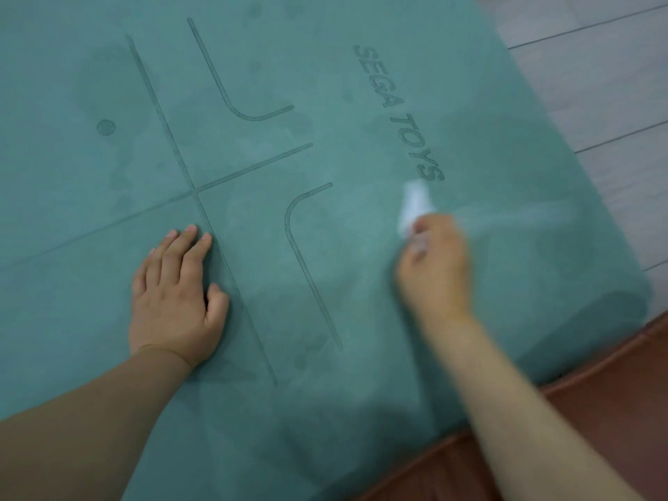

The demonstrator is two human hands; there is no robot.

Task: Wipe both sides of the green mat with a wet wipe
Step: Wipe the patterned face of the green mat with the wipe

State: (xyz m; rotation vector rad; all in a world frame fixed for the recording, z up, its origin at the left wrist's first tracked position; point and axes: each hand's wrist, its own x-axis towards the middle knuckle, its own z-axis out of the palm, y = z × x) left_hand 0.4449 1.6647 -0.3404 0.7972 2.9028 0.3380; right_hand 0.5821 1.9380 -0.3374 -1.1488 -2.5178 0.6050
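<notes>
On pale floorboards point(614, 85), the green mat point(325, 66) lies flat, its unwiped area extending up and left from the blurred right hand point(433, 269) gripping the wet wipe point(414, 204); the left hand point(177, 298) presses flat, fingers straight.

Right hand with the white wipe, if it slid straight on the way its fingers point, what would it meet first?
Probably the dark "SEGA TOYS" lettering printed on the green mat, just beyond the white wet wipe that the right hand holds. Nothing raised lies ahead; motion blur makes the exact heading uncertain.
</notes>
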